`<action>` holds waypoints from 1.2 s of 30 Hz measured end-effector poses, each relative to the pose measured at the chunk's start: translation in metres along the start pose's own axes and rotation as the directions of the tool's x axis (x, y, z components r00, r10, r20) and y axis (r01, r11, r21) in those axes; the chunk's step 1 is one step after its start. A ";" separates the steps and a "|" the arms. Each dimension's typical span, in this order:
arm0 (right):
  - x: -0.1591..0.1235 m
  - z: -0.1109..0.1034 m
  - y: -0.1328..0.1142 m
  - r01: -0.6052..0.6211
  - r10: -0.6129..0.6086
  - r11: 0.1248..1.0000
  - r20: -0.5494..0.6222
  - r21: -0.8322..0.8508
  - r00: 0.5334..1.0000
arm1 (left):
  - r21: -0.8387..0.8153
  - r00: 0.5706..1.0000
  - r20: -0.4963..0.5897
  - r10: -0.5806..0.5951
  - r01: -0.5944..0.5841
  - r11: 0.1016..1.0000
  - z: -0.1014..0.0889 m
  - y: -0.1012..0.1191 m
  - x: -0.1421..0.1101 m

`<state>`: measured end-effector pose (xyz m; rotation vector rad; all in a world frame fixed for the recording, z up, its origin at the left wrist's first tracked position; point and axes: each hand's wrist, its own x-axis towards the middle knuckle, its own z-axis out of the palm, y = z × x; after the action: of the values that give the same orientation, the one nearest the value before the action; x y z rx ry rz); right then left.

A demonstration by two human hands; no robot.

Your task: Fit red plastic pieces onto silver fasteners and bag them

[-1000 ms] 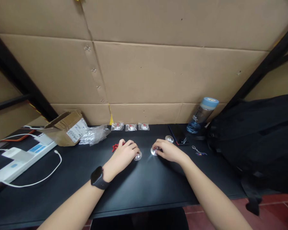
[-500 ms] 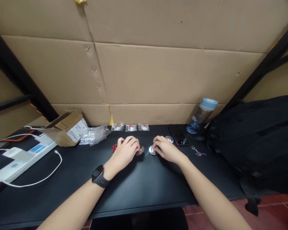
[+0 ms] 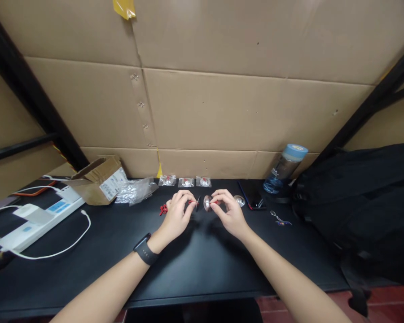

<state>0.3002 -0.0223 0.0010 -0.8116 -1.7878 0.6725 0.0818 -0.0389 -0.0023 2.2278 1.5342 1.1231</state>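
Note:
Fingers and thumb of my left hand [image 3: 177, 217] pinch a small metal finger cymbal [image 3: 198, 204], turned nearly edge-on, at its red middle. Opposite it, my right hand [image 3: 231, 217] grips a second shiny cymbal [image 3: 207, 203] by a red piece at its back. The two cymbals face each other above the table with a small gap between them. Beyond my right hand lies another round metal cymbal [image 3: 240, 200], partly covered by the fingers. A bunch of red cord-like pieces [image 3: 163, 209] rests left of my left hand.
Three plastic-wrapped cymbals [image 3: 186, 182] line the cardboard wall. Leftward are clear bags [image 3: 134, 190], an opened carton [image 3: 99, 181] and a power strip [image 3: 42, 224] with white cables. Rightward are a phone [image 3: 254, 197], a keychain [image 3: 281, 221], a water bottle [image 3: 282, 172] and a black backpack [image 3: 366, 211].
Both hands have lifted the cymbals from near the tabletop and tilted them upright, so they now face each other. The camera view has shifted slightly.

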 end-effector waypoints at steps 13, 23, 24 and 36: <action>-0.008 0.021 0.000 -0.198 0.183 0.951 0.085 0.238 0.979 | -0.038 1.000 0.012 0.029 -0.028 0.999 0.008 0.012 -0.007; -0.006 0.017 0.007 -0.389 0.307 0.836 0.257 0.388 0.916 | 0.088 1.000 0.018 0.012 -0.014 0.996 0.004 0.013 -0.007; -0.006 0.017 0.008 -0.415 0.329 0.814 0.266 0.406 0.906 | 0.091 1.000 0.020 0.015 -0.017 0.996 0.004 0.013 -0.007; -0.006 0.005 0.014 -0.482 0.404 0.818 0.285 0.313 0.869 | 0.491 0.952 -0.187 -0.244 0.306 0.815 -0.083 -0.061 0.021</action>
<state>0.2997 -0.0188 -0.0147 -0.9262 -1.5750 1.4131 -0.0147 -0.0139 0.0300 2.1480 2.3541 0.8311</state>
